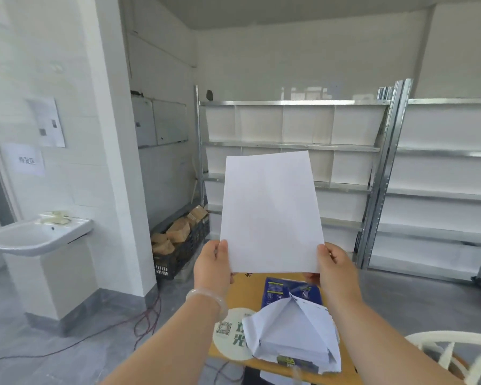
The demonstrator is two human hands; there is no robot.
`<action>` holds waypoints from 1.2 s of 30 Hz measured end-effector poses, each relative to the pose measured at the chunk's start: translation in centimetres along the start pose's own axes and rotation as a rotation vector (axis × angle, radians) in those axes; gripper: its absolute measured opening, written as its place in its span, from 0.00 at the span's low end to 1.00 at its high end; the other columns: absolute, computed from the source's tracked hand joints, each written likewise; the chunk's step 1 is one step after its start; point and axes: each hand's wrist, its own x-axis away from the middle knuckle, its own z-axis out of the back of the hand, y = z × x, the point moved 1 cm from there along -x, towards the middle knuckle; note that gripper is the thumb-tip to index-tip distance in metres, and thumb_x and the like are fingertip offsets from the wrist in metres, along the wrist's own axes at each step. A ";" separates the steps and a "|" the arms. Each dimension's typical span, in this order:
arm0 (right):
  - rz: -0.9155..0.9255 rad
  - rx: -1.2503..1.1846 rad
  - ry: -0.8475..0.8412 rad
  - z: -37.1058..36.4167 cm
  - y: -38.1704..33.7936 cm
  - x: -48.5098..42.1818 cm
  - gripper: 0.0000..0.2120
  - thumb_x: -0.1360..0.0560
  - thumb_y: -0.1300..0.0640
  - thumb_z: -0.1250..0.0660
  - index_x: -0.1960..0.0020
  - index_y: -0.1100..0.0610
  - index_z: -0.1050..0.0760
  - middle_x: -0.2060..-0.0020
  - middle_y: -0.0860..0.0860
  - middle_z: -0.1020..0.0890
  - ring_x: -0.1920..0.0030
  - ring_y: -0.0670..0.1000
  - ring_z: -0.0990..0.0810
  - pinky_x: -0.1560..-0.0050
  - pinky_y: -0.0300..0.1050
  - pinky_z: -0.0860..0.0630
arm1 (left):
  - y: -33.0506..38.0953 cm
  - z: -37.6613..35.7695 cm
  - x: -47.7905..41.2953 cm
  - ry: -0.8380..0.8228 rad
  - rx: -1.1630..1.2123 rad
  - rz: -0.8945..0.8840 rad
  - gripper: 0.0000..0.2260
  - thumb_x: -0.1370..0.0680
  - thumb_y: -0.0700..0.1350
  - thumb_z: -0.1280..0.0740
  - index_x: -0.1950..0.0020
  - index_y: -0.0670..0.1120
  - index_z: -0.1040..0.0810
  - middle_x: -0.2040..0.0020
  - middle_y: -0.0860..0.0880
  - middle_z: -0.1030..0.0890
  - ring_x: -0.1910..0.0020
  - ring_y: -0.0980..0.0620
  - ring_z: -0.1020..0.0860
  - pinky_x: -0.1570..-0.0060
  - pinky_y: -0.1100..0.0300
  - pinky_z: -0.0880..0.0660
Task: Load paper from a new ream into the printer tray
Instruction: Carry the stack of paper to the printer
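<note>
Paper [271, 212] stands upright above the table [250, 286], pinched at its bottom corners by your left hand [213, 263] and right hand [335, 266]. No printer shows; carried like this, it may flop and crease

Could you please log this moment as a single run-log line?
stage: paper lifted | left hand: grips paper stack | right hand: grips it | opened ream: on table | printer: unseen

Left hand [213, 263] and right hand [335, 269] hold paper [271, 212] upright.

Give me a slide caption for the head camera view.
Both hands hold white paper upright above the opened ream on a table.
</note>
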 end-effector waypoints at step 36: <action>-0.075 -0.189 -1.512 -48.2 -2.3 47.6 0.07 0.21 0.59 0.39 0.54 0.55 0.22 0.61 0.55 0.20 0.71 0.50 0.21 0.76 0.44 0.23 | -0.5 63.4 24.9 1.242 -0.155 0.264 0.07 0.24 0.54 0.39 0.54 0.53 0.24 0.54 0.46 0.19 0.56 0.46 0.20 0.55 0.51 0.22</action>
